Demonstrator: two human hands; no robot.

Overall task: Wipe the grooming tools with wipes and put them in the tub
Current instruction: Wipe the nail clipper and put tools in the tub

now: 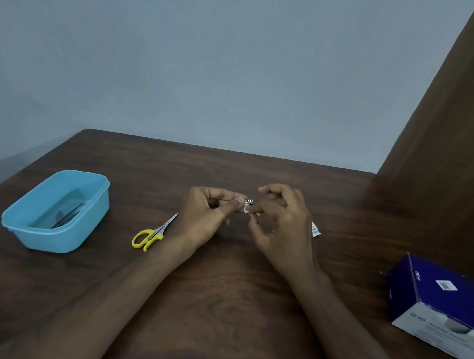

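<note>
Both hands meet above the middle of the dark brown wooden surface (216, 295). Left hand (205, 214) has its fingers curled, thumb and forefinger pinching a small shiny metal grooming tool (248, 202), too small to identify further, with a bit of white wipe (246, 209) showing just under it. Right hand (279, 228) hovers close on the other side, fingers loosely bent; its fingertips are near or touching the tool and the wipe, but whether they actually grip either I cannot tell. Small scissors with yellow plastic handles and steel blades (153, 233) lie flat on the surface just beside the left wrist, blades pointing away from the person. Well to the left stands a light blue rectangular plastic tub (18, 222), open at the top, with what looks like a dark, slim tool (67, 216) lying on its bottom. A torn white sachet (315, 229) peeks out from behind the right hand, resting on the surface. At the right edge sits a dark blue and white cardboard box (440, 303), its front opened, well apart from the hands. Behind the surface rises a plain grey-blue wall (214, 58).
</note>
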